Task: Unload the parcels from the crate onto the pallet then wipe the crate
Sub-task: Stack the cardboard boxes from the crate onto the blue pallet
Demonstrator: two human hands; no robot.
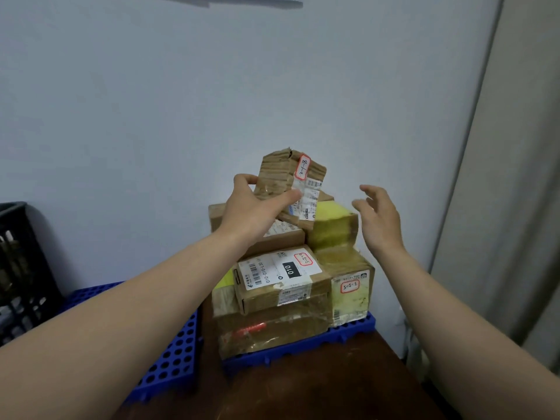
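My left hand (254, 207) grips a small taped brown parcel (291, 174) with a red-edged label, holding it tilted above the stack. Below it stands a pile of several parcels (281, 286), brown and yellow, on the blue perforated pallet (351, 330) against the wall. My right hand (378, 216) hovers to the right of the held parcel, fingers spread, touching nothing. The black crate (21, 268) shows at the far left edge, partly cut off; what it holds is hard to make out.
A second blue pallet piece (172, 353) lies left of the stack, under my left forearm. Both rest on a dark brown surface (318, 386). A pale wall stands right behind the pile, and a grey panel (515, 207) closes the right side.
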